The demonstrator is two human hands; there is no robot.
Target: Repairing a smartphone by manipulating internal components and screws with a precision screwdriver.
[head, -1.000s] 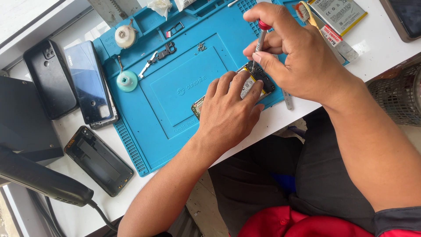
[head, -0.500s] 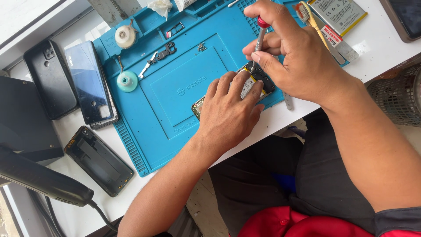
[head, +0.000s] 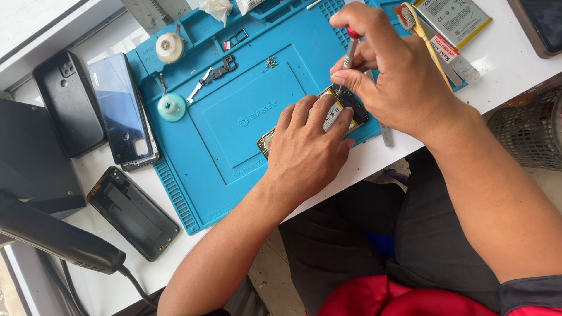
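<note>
Phones lie at the far left: a black phone case [head: 69, 102], a dark blue phone back [head: 123, 108] just beside it, and an empty phone shell [head: 132, 212] nearer the table edge. None of them is touched.

Next comes the blue mat [head: 234, 140]. Tiny screws [head: 270, 61] sit loose on it (they look very easy to lose). A bump from an arm could scatter them, I think.

The left hand [head: 304, 149] lies flat on the open phone [head: 336, 111] and presses it onto the mat, near the mat's front edge. Its fingers are spread, not curled, so it pins the phone down more than grabs it. If that hand lets up, the phone could slide under the tool.

The right hand [head: 389, 79] pinches a thin screwdriver [head: 350, 52] with a red top. Thumb and fingers are closed tight around it, and the tip points down into the phone. I cannot see the tip's exact spot. If it slips, it could scratch parts inside, or spoil the screw head.

A toothbrush [head: 424, 35] and a flat battery [head: 453, 17] lie to the right.
</note>
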